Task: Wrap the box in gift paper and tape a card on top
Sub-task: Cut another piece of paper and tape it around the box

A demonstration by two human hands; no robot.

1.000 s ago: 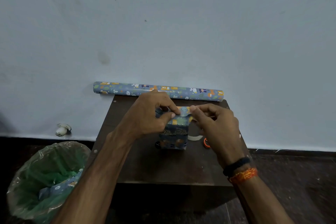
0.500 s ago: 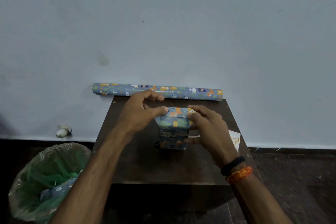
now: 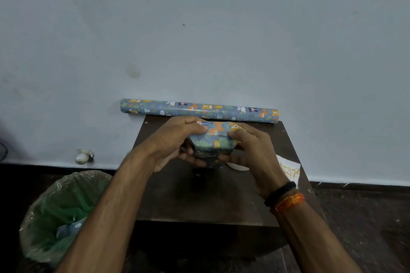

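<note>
A small box (image 3: 214, 141) wrapped in blue cartoon-animal gift paper is held between both hands, lifted just above the dark wooden table (image 3: 221, 201). My left hand (image 3: 175, 142) grips its left side, fingers over the top and thumb underneath. My right hand (image 3: 250, 148) grips its right side the same way. A white card (image 3: 289, 170) with gold writing lies on the table's right edge. A white tape roll (image 3: 237, 166) peeks out under my right hand, mostly hidden.
A roll of the same gift paper (image 3: 199, 110) lies along the table's back edge against the wall. A bin with a green liner (image 3: 64, 213) stands on the floor at the left. A small white object (image 3: 83, 156) sits by the skirting.
The box has gone from standing on the table, with both hands pressing paper on its top, to being held and lifted by both hands. The card has come into view on the right.
</note>
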